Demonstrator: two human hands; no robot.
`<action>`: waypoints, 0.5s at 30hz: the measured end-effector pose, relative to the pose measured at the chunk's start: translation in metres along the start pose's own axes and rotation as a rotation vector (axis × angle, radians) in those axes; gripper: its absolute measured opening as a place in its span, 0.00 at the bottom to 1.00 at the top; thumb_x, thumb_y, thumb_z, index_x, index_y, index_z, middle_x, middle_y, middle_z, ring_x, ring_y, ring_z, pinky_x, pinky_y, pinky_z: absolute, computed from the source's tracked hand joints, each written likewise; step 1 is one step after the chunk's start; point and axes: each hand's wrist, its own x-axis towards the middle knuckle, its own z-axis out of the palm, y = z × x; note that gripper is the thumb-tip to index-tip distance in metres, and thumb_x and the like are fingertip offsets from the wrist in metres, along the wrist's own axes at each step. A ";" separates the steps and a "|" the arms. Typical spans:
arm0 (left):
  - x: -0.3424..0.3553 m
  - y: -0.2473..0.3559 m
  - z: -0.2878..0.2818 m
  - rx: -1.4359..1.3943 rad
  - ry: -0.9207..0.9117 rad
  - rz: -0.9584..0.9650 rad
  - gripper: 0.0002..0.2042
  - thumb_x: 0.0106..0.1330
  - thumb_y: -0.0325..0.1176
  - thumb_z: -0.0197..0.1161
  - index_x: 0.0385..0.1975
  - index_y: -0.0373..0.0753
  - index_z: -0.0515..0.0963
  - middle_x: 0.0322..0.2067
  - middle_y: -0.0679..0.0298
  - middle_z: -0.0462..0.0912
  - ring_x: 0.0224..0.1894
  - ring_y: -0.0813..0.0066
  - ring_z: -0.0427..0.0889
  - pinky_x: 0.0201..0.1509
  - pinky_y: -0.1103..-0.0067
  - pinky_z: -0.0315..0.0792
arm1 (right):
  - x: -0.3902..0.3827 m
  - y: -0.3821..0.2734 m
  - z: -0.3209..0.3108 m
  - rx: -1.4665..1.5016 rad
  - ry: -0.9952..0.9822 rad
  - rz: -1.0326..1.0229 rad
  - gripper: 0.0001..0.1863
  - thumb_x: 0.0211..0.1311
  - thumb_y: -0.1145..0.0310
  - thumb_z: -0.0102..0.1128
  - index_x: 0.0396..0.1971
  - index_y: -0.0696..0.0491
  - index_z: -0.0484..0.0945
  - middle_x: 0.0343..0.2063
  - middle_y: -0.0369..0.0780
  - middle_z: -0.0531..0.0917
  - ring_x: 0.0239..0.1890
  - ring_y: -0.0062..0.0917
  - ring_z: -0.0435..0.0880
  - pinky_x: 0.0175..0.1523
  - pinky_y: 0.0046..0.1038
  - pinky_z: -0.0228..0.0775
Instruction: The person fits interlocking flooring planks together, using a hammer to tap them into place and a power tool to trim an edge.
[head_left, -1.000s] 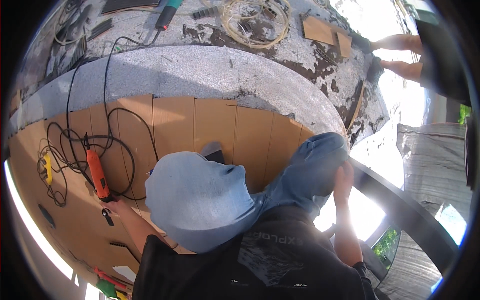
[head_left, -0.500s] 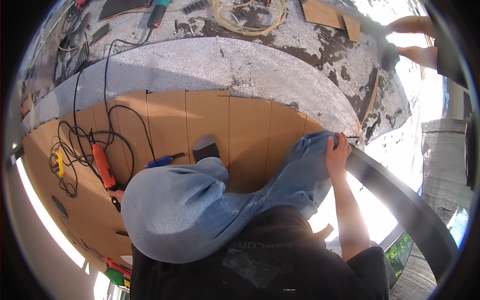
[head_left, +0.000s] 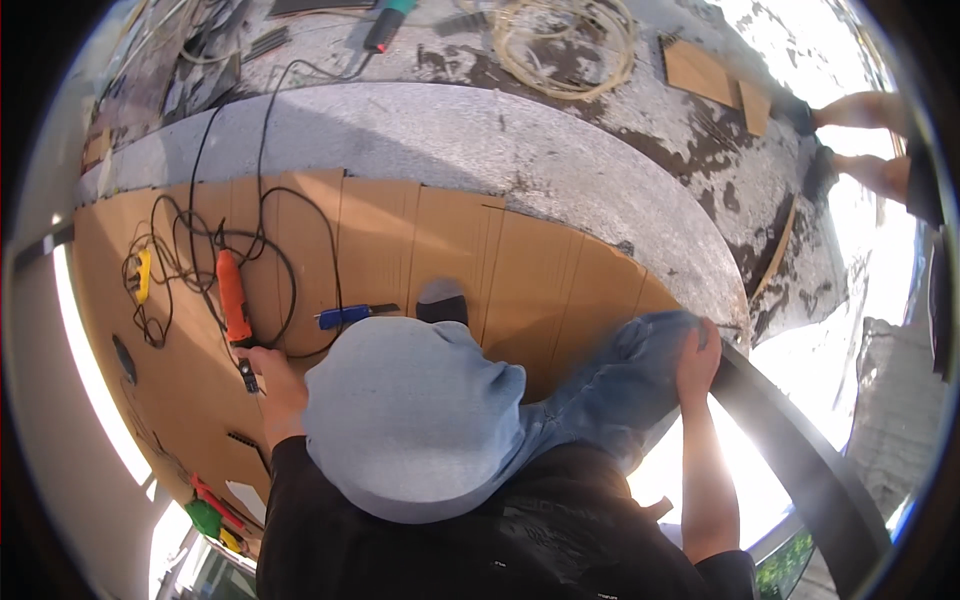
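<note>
My left hand [head_left: 274, 372] reaches out beside my bent knee and is closed around the black head end of an orange corded power tool [head_left: 232, 298], which lies on brown cardboard. My right hand [head_left: 698, 362] rests over my other knee in blue jeans, its fingers laid over the denim and slightly blurred, with nothing held. Between the tool and my socked foot [head_left: 442, 300] lies a blue-handled cutter [head_left: 343, 317] with a dark blade. Black cable [head_left: 290, 262] loops around the orange tool.
Cardboard strips [head_left: 540, 270] cover the floor up to a curved grey slab edge [head_left: 420, 115]. Beyond are a green-and-black tool [head_left: 388, 25], a coil of pale hose [head_left: 565, 85] and another person's legs [head_left: 865, 112]. A yellow tool [head_left: 143, 275] lies left; a dark curved beam [head_left: 800, 440] runs right.
My view has shifted, so the scene sits farther right and slightly lower. More of my left hand and forearm shows at the orange tool. My right hand stays on the knee.
</note>
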 end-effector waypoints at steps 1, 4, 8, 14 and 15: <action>0.011 0.003 0.000 -0.020 0.038 -0.005 0.32 0.72 0.62 0.61 0.61 0.40 0.74 0.53 0.60 0.80 0.52 0.63 0.78 0.56 0.67 0.76 | 0.000 0.004 0.006 0.007 -0.030 -0.033 0.21 0.74 0.63 0.56 0.59 0.60 0.76 0.56 0.52 0.81 0.60 0.48 0.77 0.69 0.38 0.64; -0.063 -0.025 0.066 -0.083 0.065 -0.084 0.37 0.70 0.65 0.62 0.64 0.36 0.74 0.57 0.56 0.81 0.54 0.60 0.79 0.60 0.66 0.76 | -0.008 0.053 -0.007 -0.071 0.016 -0.009 0.24 0.77 0.60 0.55 0.61 0.64 0.74 0.58 0.54 0.80 0.62 0.46 0.77 0.70 0.40 0.64; -0.042 0.006 0.044 -0.021 0.082 0.144 0.33 0.77 0.58 0.56 0.61 0.29 0.74 0.58 0.49 0.81 0.55 0.55 0.80 0.60 0.65 0.73 | -0.007 0.042 0.013 -0.106 -0.103 0.013 0.26 0.79 0.54 0.48 0.62 0.61 0.73 0.58 0.55 0.79 0.59 0.50 0.78 0.66 0.42 0.67; -0.033 -0.002 0.021 -0.024 0.149 0.201 0.33 0.77 0.59 0.55 0.63 0.32 0.72 0.60 0.49 0.81 0.60 0.51 0.80 0.63 0.62 0.73 | 0.003 0.024 0.017 -0.159 -0.172 0.085 0.26 0.78 0.55 0.47 0.62 0.60 0.73 0.59 0.54 0.79 0.60 0.49 0.78 0.65 0.44 0.67; -0.043 -0.004 0.032 -0.021 0.159 0.186 0.33 0.76 0.59 0.56 0.63 0.32 0.72 0.60 0.49 0.81 0.60 0.51 0.80 0.62 0.62 0.73 | 0.008 0.034 0.016 -0.197 -0.142 0.045 0.26 0.78 0.55 0.48 0.62 0.61 0.72 0.59 0.55 0.78 0.60 0.50 0.78 0.65 0.44 0.67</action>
